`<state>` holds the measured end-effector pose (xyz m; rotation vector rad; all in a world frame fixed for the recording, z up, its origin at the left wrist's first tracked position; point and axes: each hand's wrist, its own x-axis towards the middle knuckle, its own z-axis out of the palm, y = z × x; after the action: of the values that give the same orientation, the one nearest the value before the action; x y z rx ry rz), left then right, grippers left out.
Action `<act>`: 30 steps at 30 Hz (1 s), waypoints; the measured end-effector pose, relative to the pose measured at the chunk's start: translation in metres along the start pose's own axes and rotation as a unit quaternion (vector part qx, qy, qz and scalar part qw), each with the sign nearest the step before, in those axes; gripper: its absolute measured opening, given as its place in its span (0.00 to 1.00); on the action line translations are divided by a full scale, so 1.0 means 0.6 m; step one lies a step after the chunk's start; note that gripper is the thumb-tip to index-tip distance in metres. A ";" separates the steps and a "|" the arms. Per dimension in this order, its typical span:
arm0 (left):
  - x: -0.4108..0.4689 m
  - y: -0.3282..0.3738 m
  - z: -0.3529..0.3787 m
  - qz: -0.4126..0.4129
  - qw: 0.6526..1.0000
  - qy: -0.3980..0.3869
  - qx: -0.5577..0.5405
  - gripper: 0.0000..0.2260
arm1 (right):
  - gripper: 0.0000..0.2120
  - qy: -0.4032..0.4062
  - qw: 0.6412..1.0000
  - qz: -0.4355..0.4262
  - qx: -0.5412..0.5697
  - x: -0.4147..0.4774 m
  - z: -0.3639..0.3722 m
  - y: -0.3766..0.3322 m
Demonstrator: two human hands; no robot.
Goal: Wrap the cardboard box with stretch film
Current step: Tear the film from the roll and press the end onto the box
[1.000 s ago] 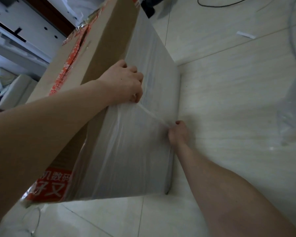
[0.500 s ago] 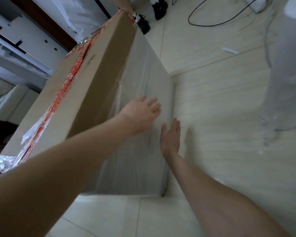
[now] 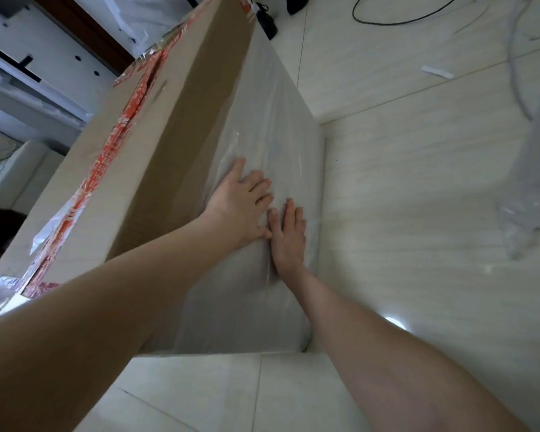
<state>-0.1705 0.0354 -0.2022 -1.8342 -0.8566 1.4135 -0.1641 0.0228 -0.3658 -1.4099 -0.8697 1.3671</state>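
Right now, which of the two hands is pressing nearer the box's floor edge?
The right hand, flat on the stretch film close to the floor. The left hand presses flat higher up, nearer the bare brown part of the cardboard box.

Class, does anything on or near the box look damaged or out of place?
The red tape along the cardboard box top is torn and peeling; a white scrap lies on the floor.

A large cardboard box [image 3: 169, 126] stands on the pale tiled floor [image 3: 418, 188], with torn red printed tape [image 3: 106, 157] running along its top. Clear stretch film [image 3: 262, 113] covers its side face. The left grip [image 3: 240, 207] and the right grip [image 3: 289, 238] press flat on that film, fingers straight, side by side and touching. A black cable [image 3: 396, 21] lies on the floor beyond.
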 end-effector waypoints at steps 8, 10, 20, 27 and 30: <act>0.037 -0.038 -0.008 -0.105 0.994 0.020 0.000 0.35 | 0.30 0.004 1.000 0.028 0.009 0.054 -0.008 0.014; 0.039 -0.036 -0.006 -0.100 0.995 0.019 0.007 0.35 | 0.30 0.003 1.000 0.030 0.007 0.056 -0.005 0.020; 0.037 -0.033 -0.007 -0.124 0.991 0.040 -0.017 0.35 | 0.29 0.030 0.996 0.076 0.028 0.066 -0.011 0.067; 0.046 -0.030 0.003 -0.118 0.991 0.063 -0.021 0.35 | 0.24 0.076 0.990 0.101 -0.055 0.095 -0.019 0.088; 0.050 -0.030 0.001 -0.123 0.989 0.070 -0.035 0.34 | 0.21 0.080 0.977 0.098 -0.171 0.112 -0.054 0.082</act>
<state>-0.1671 0.0699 -0.2037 -1.7853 -1.0308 1.1022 -0.1300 0.0670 -0.4356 -1.8857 -0.9080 1.2665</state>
